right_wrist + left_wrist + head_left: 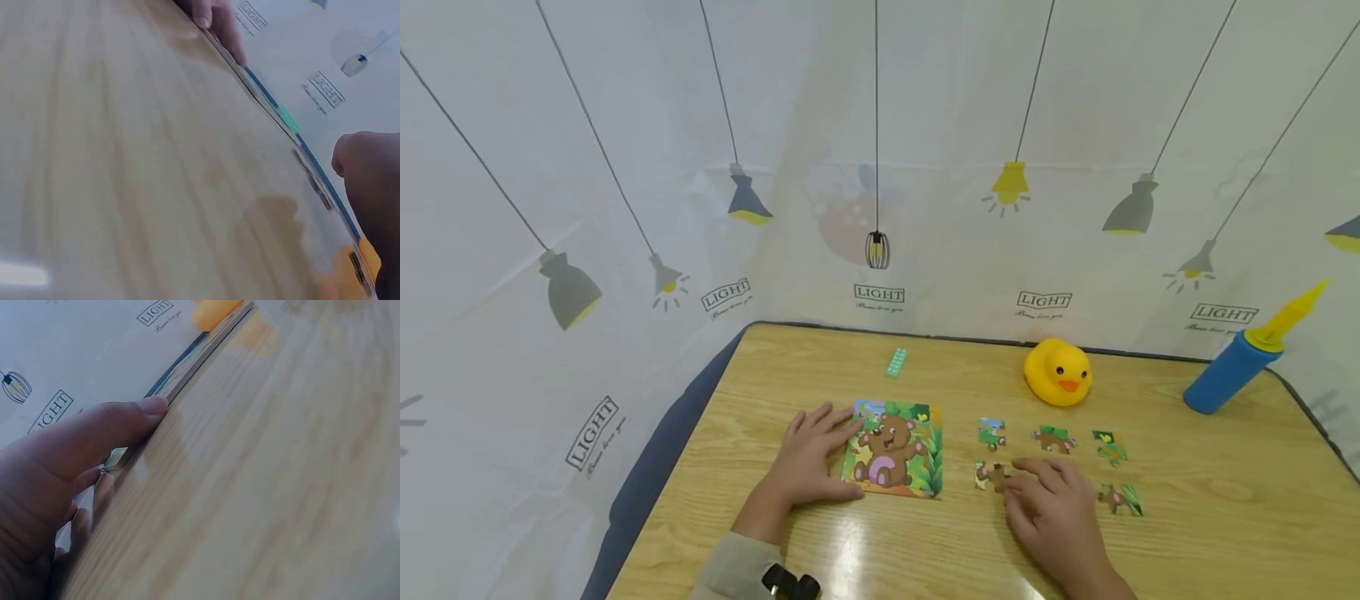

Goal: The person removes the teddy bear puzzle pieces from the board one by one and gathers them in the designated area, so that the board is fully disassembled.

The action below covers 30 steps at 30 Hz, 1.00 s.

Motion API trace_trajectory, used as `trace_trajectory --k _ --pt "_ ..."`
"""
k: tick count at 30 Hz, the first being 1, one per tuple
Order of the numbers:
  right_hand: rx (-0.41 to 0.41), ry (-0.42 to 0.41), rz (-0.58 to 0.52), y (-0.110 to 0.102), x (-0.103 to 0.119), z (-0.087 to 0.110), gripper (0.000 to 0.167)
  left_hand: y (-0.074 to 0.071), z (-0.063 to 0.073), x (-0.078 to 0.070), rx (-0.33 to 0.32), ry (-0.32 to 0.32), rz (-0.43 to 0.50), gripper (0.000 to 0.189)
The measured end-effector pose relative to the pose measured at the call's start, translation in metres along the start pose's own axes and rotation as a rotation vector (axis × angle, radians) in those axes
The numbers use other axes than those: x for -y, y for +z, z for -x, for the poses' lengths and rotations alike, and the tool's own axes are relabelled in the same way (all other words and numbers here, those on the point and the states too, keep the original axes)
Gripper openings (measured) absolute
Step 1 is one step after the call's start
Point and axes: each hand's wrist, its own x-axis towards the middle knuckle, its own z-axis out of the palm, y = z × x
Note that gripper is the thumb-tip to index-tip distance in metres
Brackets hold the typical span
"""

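A square bear puzzle [893, 450] lies flat on the wooden table. My left hand [812, 457] rests at its left side with fingers spread; in the left wrist view the thumb [128, 422] touches the board's edge. Right of the board, my right hand [1054, 508] hovers low with loosely bent fingers, close to a brown puzzle piece [992, 476]. The right wrist view shows that hand [375, 187] above the tabletop, nothing visible between its fingers. Other loose pieces lie around it: one blue-green [992, 433], one brown-green [1054, 439], one green-orange [1109, 447] and one brown-green [1122, 499].
A yellow rubber duck [1057, 372] sits behind the pieces. At the far right stands a blue pump [1232, 372] with a yellow nozzle. A mint toy brick [896, 362] lies behind the board. A white lamp-print cloth [940, 250] hangs at the table's back edge.
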Motion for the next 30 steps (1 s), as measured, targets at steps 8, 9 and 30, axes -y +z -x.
trace_trajectory --k 8,9,30 --pt "0.024 -0.043 -0.062 0.024 0.033 -0.017 0.015 -0.001 0.000 0.001 -0.013 0.007 -0.005 0.111" --pt "0.034 -0.052 -0.069 0.028 0.038 -0.019 0.015 -0.001 0.000 0.001 -0.012 0.007 -0.005 0.111" --pt "0.099 -0.133 -0.124 0.090 0.111 -0.054 0.016 -0.002 0.000 0.001 0.018 0.001 -0.016 0.114"
